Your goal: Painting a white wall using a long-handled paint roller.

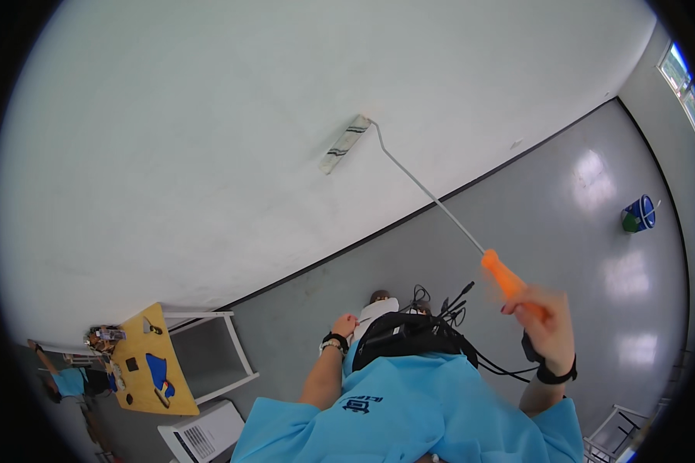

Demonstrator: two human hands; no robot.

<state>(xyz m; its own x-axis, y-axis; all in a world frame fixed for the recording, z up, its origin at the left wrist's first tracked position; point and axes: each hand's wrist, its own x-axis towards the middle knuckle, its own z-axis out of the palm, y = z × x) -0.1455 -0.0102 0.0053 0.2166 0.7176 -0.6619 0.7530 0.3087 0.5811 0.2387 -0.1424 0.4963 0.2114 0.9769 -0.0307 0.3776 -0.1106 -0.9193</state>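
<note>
- The white wall [208, 139] is filling the upper view; rolling its surface is seemingly being done now;
- the grey floor [533, 208] is running along its base;
- a yellow table [143, 393] is standing at lower left;
- the paint roller [345, 144] is slanting across, its head seemingly resting against the wall;
- a blue bucket [639, 216] is standing well apart, rightward;
- the right hand [547, 320] is wrapping closed around the orange handle [503, 275]; the next stroke is probably calling for even pressure;
- the left hand [345, 325] is hanging near the waist; its opening and any hold are staying unclear.
</note>
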